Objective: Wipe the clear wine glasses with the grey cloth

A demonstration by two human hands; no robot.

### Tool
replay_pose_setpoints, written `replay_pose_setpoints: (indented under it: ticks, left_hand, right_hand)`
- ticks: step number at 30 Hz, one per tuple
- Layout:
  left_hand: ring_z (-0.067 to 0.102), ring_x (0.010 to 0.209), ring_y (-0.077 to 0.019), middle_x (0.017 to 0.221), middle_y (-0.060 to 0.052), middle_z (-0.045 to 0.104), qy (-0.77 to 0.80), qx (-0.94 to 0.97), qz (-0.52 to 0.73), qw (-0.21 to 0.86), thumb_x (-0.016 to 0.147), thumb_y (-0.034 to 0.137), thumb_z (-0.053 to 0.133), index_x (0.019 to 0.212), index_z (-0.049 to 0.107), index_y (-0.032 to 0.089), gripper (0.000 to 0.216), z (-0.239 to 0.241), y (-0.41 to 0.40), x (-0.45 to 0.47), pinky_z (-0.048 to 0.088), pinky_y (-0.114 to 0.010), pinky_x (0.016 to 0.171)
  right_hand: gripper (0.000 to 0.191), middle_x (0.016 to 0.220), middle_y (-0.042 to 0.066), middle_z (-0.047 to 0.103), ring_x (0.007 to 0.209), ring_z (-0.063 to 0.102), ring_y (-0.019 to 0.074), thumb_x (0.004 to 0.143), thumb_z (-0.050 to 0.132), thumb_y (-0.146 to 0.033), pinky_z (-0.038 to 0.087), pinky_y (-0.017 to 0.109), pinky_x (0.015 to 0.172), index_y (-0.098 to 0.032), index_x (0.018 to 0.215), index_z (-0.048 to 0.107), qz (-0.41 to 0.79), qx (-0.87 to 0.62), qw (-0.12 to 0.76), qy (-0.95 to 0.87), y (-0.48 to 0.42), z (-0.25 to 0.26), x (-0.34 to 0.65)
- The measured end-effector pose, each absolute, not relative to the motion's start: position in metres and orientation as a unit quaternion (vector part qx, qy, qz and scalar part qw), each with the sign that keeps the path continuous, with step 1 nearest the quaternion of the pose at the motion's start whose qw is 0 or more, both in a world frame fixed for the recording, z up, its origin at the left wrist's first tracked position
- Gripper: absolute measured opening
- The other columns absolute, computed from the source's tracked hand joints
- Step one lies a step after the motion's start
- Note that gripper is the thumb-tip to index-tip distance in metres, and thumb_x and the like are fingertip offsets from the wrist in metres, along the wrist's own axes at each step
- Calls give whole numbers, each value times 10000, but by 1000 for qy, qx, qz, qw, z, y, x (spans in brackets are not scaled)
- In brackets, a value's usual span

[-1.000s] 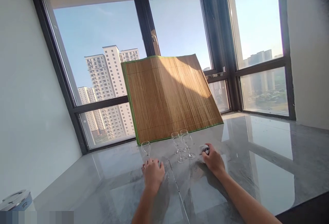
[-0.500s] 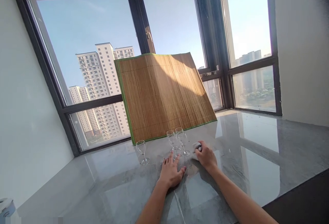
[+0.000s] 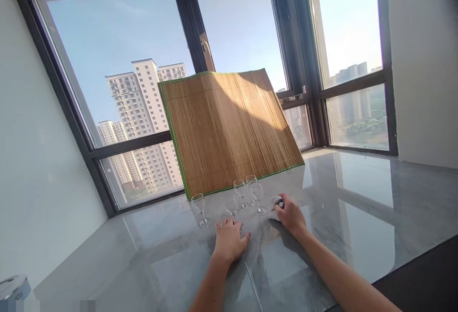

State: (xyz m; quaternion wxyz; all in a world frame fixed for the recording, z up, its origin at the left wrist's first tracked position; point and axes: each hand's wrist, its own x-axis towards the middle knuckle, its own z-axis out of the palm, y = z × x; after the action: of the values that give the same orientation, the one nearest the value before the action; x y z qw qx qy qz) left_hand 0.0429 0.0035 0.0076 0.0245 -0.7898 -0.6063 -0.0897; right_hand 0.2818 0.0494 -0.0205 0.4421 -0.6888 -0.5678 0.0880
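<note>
My left hand [image 3: 231,241] lies low over the counter, fingers bent at the foot of a small stemmed wine glass [image 3: 230,204]. That glass stands upright, its foot partly hidden by the fingers. In my right hand [image 3: 290,214], closed, is a crumpled white cloth [image 3: 275,203]; a small dark patch shows at the fingertips, too small to make out. Between and beyond the hands stand more clear glasses: a wine glass [image 3: 239,190], another wine glass [image 3: 255,192] and one behind it. Off to the left is a separate wine glass [image 3: 199,204], upright.
A bamboo mat [image 3: 229,130] with green edging leans against the window [image 3: 118,54] behind the glasses. The glossy grey counter [image 3: 171,264] ends at a dark edge on the lower right. A white and blue roll-shaped object [image 3: 14,287] stands at lower left.
My left hand has moved left and slightly back toward me, its fingers now more bent. The wine glass at its fingertips has shifted left, apart from the cluster. My right hand keeps the cloth.
</note>
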Motion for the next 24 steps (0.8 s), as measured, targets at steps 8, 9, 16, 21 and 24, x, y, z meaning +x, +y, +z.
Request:
replay_pose_setpoints:
  ticks: [8,9,16,21,24]
  left_hand:
    - [490,1300,-373,1418,-172,549,-729,-683,-49,11,880,548,453,1201,677,220,511,11,11,10,351,-610,1071]
    - [479,1312,-386,1449,-177,523,-736,-675,-45,-5,875,571,447,1230,661,223,541,11,12,6,356,-624,1060]
    - [308,1450,-424,1540,-168,436,-759,-648,-27,-58,836,673,455,1354,556,259,671,10,18,-18,205,-657,1139]
    - [249,1486,-387,1543,-137,442,-733,-675,-29,-77,860,637,446,1364,523,268,629,7,21,-32,102,-660,1172]
    - [283,1477,-354,1513,-135,481,-720,-687,-53,-81,895,604,400,1326,542,246,578,5,24,-36,89,-651,1182]
  right_hand:
    - [264,908,72,699,792,616,214,830,462,-204,329,259,644,-222,1070,571,89,-688,436,-573,50,-20,284]
    - [271,902,73,701,793,620,216,830,460,-205,330,260,645,-222,1076,571,90,-689,434,-574,50,-20,284]
    - [349,973,107,721,867,647,245,835,449,-225,327,278,646,-204,1154,590,100,-690,374,-612,49,-20,282]
    - [348,986,117,707,948,639,263,814,465,-234,356,285,690,-202,1113,639,88,-679,350,-640,51,-23,281]
    - [358,993,119,697,934,640,258,809,457,-232,377,290,710,-202,1105,657,90,-666,345,-656,50,-25,281]
